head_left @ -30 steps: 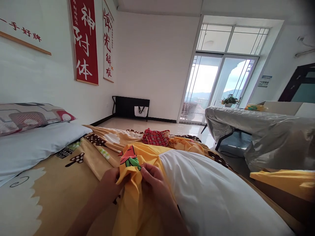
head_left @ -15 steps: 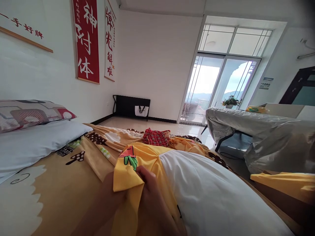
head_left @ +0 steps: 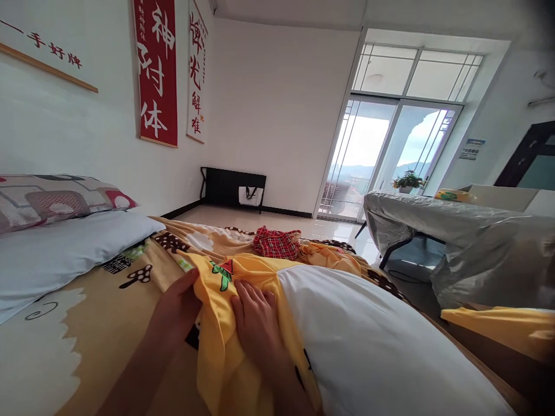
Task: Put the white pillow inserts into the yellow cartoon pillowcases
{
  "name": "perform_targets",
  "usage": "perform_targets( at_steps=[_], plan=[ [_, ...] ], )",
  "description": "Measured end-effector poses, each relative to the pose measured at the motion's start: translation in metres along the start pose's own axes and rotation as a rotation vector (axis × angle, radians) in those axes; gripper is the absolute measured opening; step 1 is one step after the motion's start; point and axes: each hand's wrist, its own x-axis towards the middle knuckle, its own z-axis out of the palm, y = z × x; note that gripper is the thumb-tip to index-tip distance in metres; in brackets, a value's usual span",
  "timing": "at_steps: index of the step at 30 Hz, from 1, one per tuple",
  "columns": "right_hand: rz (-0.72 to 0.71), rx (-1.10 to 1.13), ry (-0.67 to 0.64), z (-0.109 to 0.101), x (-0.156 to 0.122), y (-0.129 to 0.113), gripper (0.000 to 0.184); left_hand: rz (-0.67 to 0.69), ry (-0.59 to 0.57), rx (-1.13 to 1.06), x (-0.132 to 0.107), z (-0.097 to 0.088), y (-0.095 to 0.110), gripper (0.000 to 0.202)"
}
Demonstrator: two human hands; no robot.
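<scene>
A yellow pillowcase (head_left: 217,329) with a red and green print lies bunched over the near end of a plump white pillow (head_left: 373,329). My left hand (head_left: 184,294) pinches the pillowcase's left edge and holds it up off the bed. On the pillowcase's middle, just below the print, my right hand (head_left: 255,315) has its fingers bent together, gripping a fold of the cloth. The fingertips of this hand are partly hidden in the fabric. The pillow's bare white part stretches away to the right of my right hand.
The bed has a brown patterned blanket (head_left: 108,323). Another white pillow (head_left: 87,242) and a patterned pillow (head_left: 65,199) lie at left. Red checked cloth (head_left: 276,242) lies ahead. A plastic-covered table (head_left: 455,222) stands at right, with yellow cloth (head_left: 498,326) below it.
My left hand has moved up and left, drawing the pillowcase's edge outward. My right hand has shifted onto the cloth below the print, and the folded flap has opened out.
</scene>
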Motion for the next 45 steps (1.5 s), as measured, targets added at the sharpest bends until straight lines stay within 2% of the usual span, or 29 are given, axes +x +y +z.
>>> perform_targets(
  at_steps=[3,5,8,11,12,14,16,17,19,21,23,25,27,28,30,31,34,35,36,37,40,41,43,45],
  plan=[
    [0.058,-0.058,-0.020,0.012,-0.001,0.003,0.030,0.044,-0.003,-0.030,0.006,-0.008,0.011,0.023],
    [0.071,-0.100,-0.032,0.010,-0.003,0.003,0.032,0.093,-0.002,-0.043,0.009,-0.016,0.015,0.021],
    [0.059,-0.145,-0.144,-0.013,0.004,0.002,0.030,0.163,-0.034,-0.043,0.013,-0.023,0.018,0.016],
    [0.105,-0.132,-0.331,-0.049,0.035,-0.003,0.021,0.221,-0.072,-0.017,0.010,-0.025,0.019,0.018],
    [0.095,-0.088,-0.339,-0.058,0.050,-0.007,0.019,0.235,-0.085,-0.005,0.007,-0.025,0.020,0.024],
    [-0.036,0.079,-0.287,-0.068,0.080,-0.017,0.019,0.256,-0.112,0.017,0.000,-0.025,0.024,0.035],
    [-0.197,0.290,-0.306,-0.063,0.105,-0.030,0.024,0.258,-0.142,0.038,-0.008,-0.026,0.028,0.042],
    [-0.240,0.386,-0.378,-0.056,0.114,-0.037,0.026,0.252,-0.156,0.047,-0.011,-0.027,0.030,0.045],
    [-0.240,0.524,-0.579,-0.038,0.126,-0.050,0.025,0.241,-0.171,0.060,-0.014,-0.028,0.033,0.048],
    [-0.201,0.583,-0.684,-0.021,0.131,-0.060,0.020,0.238,-0.168,0.073,-0.012,-0.029,0.034,0.049],
    [-0.164,0.606,-0.597,-0.008,0.134,-0.067,0.016,0.259,-0.148,0.099,-0.007,-0.029,0.031,0.047],
    [-0.134,0.652,-0.406,-0.002,0.138,-0.071,0.017,0.289,-0.143,0.133,-0.001,-0.028,0.025,0.047],
    [-0.114,0.695,-0.272,0.001,0.142,-0.073,0.020,0.301,-0.177,0.156,0.004,-0.026,0.019,0.049],
    [-0.121,0.689,-0.252,0.001,0.143,-0.074,0.021,0.298,-0.206,0.158,0.006,-0.026,0.016,0.049],
    [-0.177,0.590,-0.238,-0.003,0.145,-0.075,0.020,0.302,-0.253,0.150,0.008,-0.026,0.013,0.047],
    [-0.217,0.516,-0.192,-0.006,0.144,-0.075,0.017,0.311,-0.263,0.146,0.009,-0.027,0.012,0.046],
    [-0.278,0.331,0.114,-0.022,0.138,-0.073,0.008,0.332,-0.264,0.138,0.011,-0.031,0.010,0.042],
    [-0.254,0.304,0.161,-0.028,0.135,-0.071,0.008,0.333,-0.261,0.134,0.012,-0.032,0.010,0.041],
    [-0.211,0.294,0.127,-0.034,0.130,-0.069,0.010,0.334,-0.261,0.128,0.013,-0.033,0.009,0.040],
    [-0.164,0.297,0.026,-0.038,0.125,-0.067,0.011,0.340,-0.264,0.123,0.015,-0.033,0.008,0.039],
    [-0.099,0.357,-0.386,-0.045,0.112,-0.061,0.013,0.360,-0.283,0.128,0.016,-0.032,0.004,0.040],
    [-0.098,0.396,-0.468,-0.045,0.109,-0.060,0.016,0.368,-0.281,0.139,0.016,-0.031,0.003,0.041],
    [-0.101,0.476,-0.552,-0.044,0.106,-0.059,0.020,0.389,-0.267,0.174,0.014,-0.029,0.002,0.041],
    [-0.099,0.507,-0.565,-0.043,0.105,-0.059,0.017,0.406,-0.248,0.208,0.012,-0.026,0.002,0.041]
  ],
)
